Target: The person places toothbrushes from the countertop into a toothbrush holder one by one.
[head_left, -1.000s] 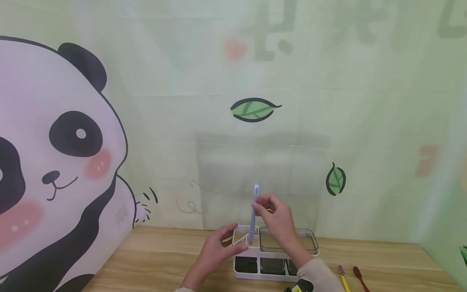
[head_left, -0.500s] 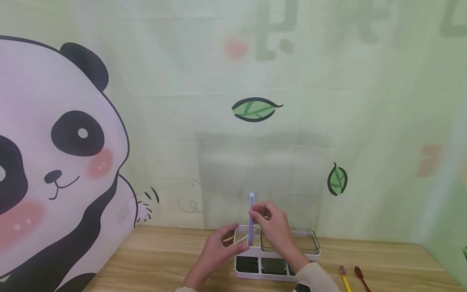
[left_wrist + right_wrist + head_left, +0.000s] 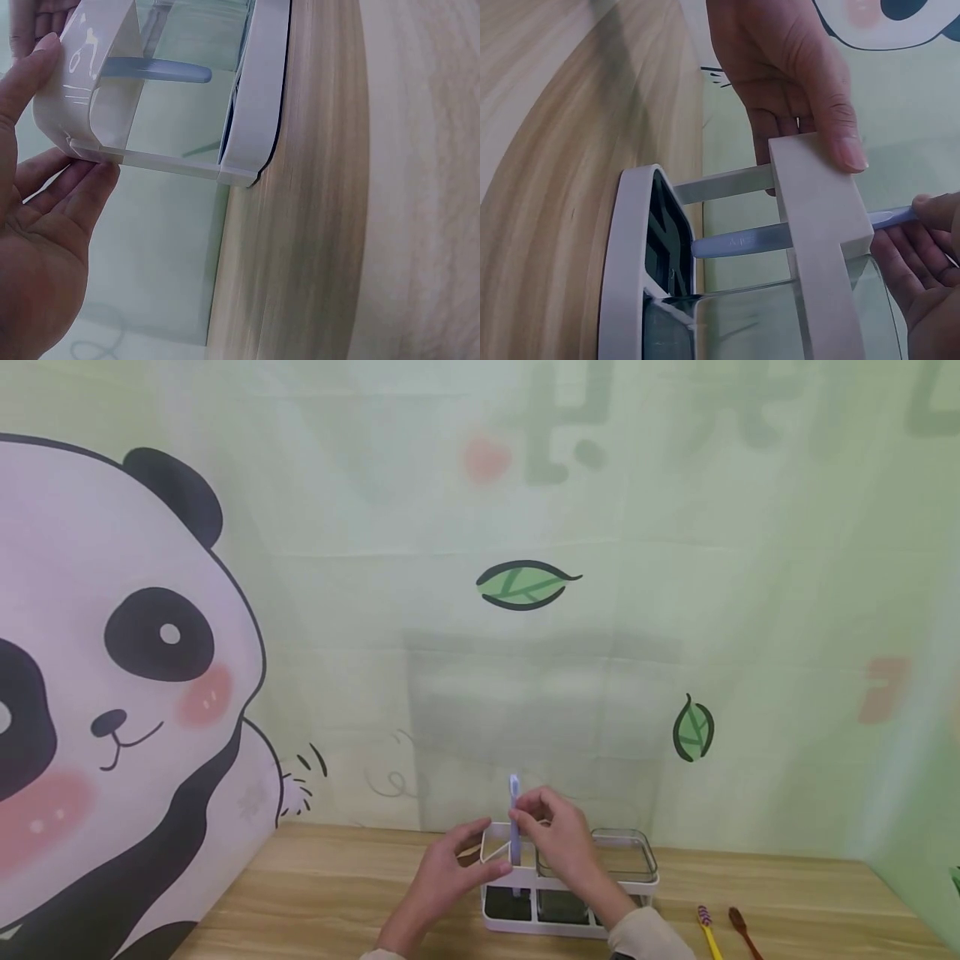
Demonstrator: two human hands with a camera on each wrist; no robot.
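A white two-tier toothbrush holder (image 3: 547, 929) stands on the wooden table. My left hand (image 3: 446, 872) grips its upper left corner, thumb on the front of the rim and fingers round the side. My right hand (image 3: 564, 843) pinches a light purple toothbrush (image 3: 514, 839) near its head, bristle end up. The brush is upright and passes through a slot of the upper tier. In the right wrist view the handle (image 3: 742, 241) comes out below the upper tier, its end close to the dark base tray (image 3: 671, 247); whether it touches I cannot tell.
A clear cup (image 3: 630, 864) sits in the holder's right part, partly behind my right hand. Right of the holder lie a yellow toothbrush (image 3: 708, 933) and a brown-red toothbrush (image 3: 742, 931). Behind the table hangs a green printed cloth (image 3: 337, 610) with a panda.
My right hand has come down and slightly left with the toothbrush, whose lower end now shows below the upper tier. The left hand has stayed on the holder's corner.
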